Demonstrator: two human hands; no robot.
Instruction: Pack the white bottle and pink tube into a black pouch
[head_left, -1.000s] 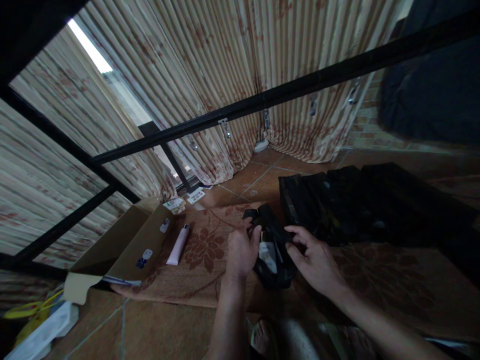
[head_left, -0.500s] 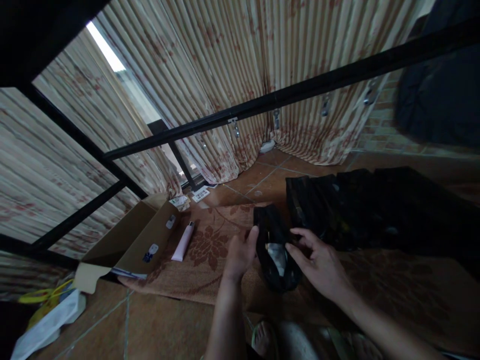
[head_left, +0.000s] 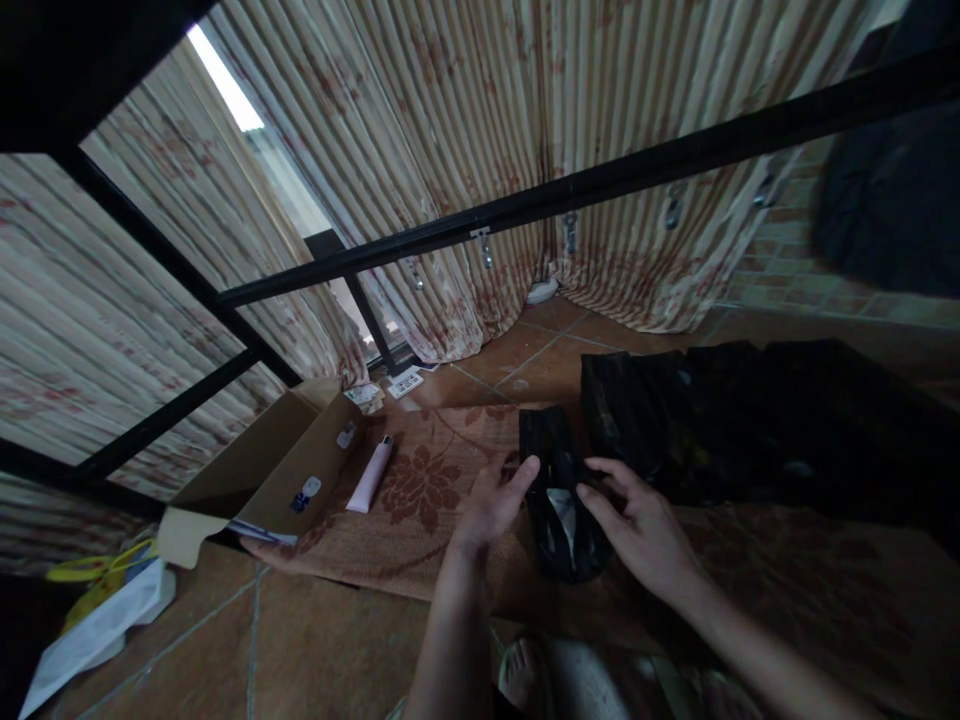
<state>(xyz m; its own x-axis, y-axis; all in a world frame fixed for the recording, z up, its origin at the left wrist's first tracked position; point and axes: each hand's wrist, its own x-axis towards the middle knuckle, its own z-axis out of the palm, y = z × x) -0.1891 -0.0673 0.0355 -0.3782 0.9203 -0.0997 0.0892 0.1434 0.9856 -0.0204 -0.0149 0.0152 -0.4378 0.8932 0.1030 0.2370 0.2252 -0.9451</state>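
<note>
- Two edges of one black bag (head_left: 547, 535) to manage, and we've got a hand at each. It looks to be resting on the brown flowered cloth (head_left: 427, 540), just left of the dark bundles (head_left: 720, 425).
- Grip check: our right hand (head_left: 645, 515) has the right edge of the opening pinched between thumb and fingers. Our left hand (head_left: 491, 503) has its thumb over the left edge; those fingers are mostly hidden, but it looks like a light hold.
- The white thing (head_left: 564, 512) shows through the gap, so we'd go easy there. Squeezing blind could nip it.
- We'd say pull evenly on both sides, so the opening lies straight instead of twisting.
- If the white thing pokes up, we'd nudge it lower with a fingertip first.
- Elbow room's fine leftwards: the pink tube (head_left: 370, 475) lies well apart, near the cardboard box (head_left: 289, 480). Rightwards is tighter, with the dark bundles near our knuckles.
</note>
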